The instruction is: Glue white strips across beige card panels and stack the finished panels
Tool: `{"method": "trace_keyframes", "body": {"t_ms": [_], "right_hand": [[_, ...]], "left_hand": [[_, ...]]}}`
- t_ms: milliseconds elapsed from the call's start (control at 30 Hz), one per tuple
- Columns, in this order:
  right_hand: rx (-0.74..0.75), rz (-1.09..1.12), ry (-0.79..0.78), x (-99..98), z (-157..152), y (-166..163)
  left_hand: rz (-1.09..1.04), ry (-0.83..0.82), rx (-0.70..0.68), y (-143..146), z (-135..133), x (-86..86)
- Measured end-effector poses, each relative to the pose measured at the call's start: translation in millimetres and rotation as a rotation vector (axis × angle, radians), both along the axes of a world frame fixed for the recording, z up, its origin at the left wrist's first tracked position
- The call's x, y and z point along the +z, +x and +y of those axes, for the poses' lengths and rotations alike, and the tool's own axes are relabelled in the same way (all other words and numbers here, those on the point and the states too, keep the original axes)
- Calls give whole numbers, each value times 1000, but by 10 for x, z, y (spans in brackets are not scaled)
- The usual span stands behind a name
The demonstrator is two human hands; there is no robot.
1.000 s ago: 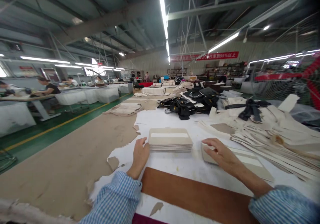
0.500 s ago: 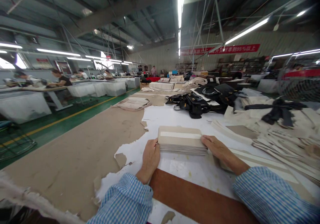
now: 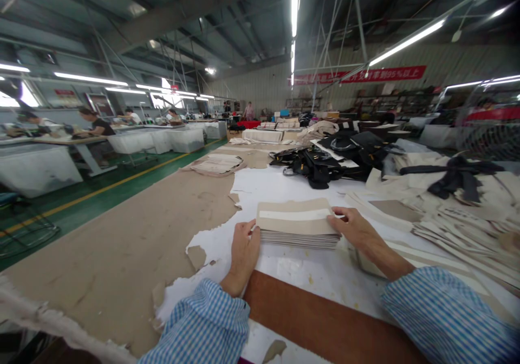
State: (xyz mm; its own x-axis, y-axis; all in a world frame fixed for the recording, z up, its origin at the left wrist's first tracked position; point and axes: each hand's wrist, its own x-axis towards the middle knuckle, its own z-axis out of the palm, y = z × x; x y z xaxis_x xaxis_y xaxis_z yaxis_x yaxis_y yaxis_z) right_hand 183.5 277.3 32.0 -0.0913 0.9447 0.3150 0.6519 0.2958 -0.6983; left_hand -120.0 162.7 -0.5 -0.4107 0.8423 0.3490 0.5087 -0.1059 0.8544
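A neat stack of thin beige panels lies on the white-covered part of the table. Its top panel, crossed by a white strip, bows slightly and stands a little off the layers below. My left hand grips the left edge of that panel, thumb and fingers at its corner. On the opposite side my right hand pinches the right edge between thumb and fingers. Closer to me, a brown strip runs slantwise between my forearms. More beige pieces with a pale stripe lie beside my right forearm.
Black bag-like pieces are heaped beyond the stack. Cream cut pieces pile up at right. Torn beige covering spreads over the left of the table. A large fan stands far right. People sit at workbenches on the left.
The top panel has risen slightly off the stack and now bows. My right hand's fingers have spread and shifted up along its right edge; my left hand stays at the left edge.
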Motion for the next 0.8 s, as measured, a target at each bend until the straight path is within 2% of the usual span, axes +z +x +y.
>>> {"method": "trace_keyframes", "body": {"t_ms": [133, 267, 333, 433, 533, 633, 700, 733, 800], "right_hand": [[5, 187, -73, 28, -41, -114], [52, 393, -65, 125, -175, -262], [76, 484, -37, 233, -307, -298], [96, 569, -7, 433, -613, -206], [99, 591, 1, 597, -1054, 98], [64, 577, -7, 642, -1604, 537], [-36, 514, -87, 555, -1989, 840], [-90, 479, -147, 469, -2169, 977], [-106, 386, -318, 230, -2480, 1196]], "left_hand": [[-92, -11, 40, -30, -8, -3], [-158, -16, 76, -86, 34, -12], [-174, 0, 109, -103, 39, 36], [-198, 27, 136, -32, -72, 212], [-213, 40, 58, 176, -402, 464], [-208, -10, -44, 444, -930, 654], [-139, -73, -117, 622, -1319, 653], [-95, -105, -163, 701, -1498, 603], [-10, -143, -269, 824, -1782, 428]]}}
